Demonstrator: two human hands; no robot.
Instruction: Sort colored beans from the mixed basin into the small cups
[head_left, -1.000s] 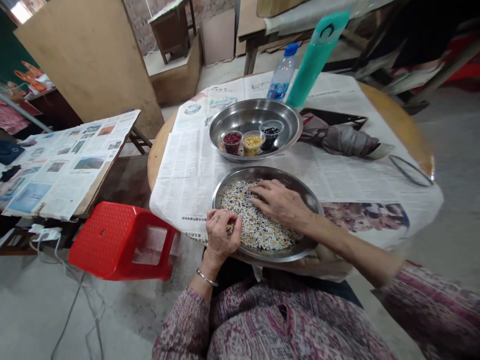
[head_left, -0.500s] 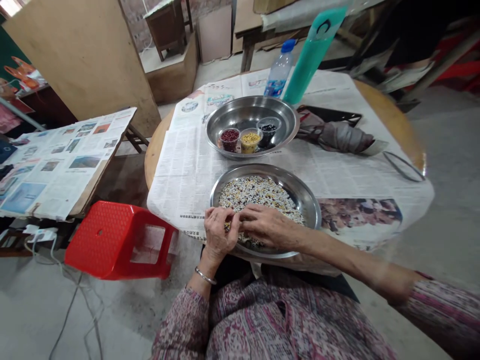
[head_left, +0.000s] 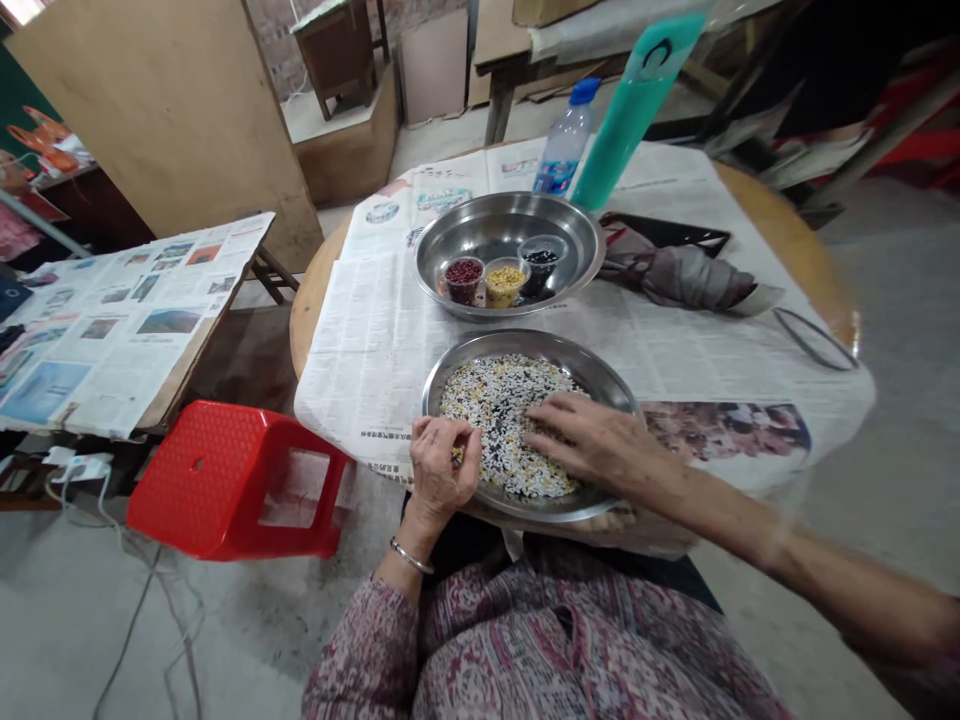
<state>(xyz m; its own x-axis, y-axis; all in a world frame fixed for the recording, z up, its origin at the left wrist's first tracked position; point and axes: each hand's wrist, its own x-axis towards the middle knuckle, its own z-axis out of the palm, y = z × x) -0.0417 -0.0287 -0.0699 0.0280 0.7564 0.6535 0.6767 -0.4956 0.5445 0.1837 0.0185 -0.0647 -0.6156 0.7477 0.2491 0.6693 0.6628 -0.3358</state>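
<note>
A steel basin (head_left: pixel 536 340) near me holds a mix of white, yellow and dark grains (head_left: pixel 510 390). My right hand (head_left: pixel 589 440) is over its right half, fingers stretched out and apart, the tips touching the grains. A bare dark streak runs through them just left of those fingertips. At the basin's left rim my left hand (head_left: pixel 442 462) is curled, thumb toward the fingers. Some yellow and dark bits show in the gap there; whether they lie in the palm or in the basin I cannot tell. A silver bangle (head_left: pixel 411 556) circles that wrist.
Behind is a second steel basin (head_left: pixel 427 262) with cups of red beans (head_left: pixel 463 275), yellow beans (head_left: pixel 505 280) and black beans (head_left: pixel 540 262). A plastic bottle (head_left: pixel 564 140), teal bottle (head_left: pixel 634 110) and folded umbrella (head_left: pixel 682 275) are on the newspaper (head_left: pixel 360 330). A red stool (head_left: pixel 225 480) stands left.
My right hand moved left across the grains to meet my left hand, then returned right with fingers spread. The grains are rearranged. My left hand has stayed at the rim.
</note>
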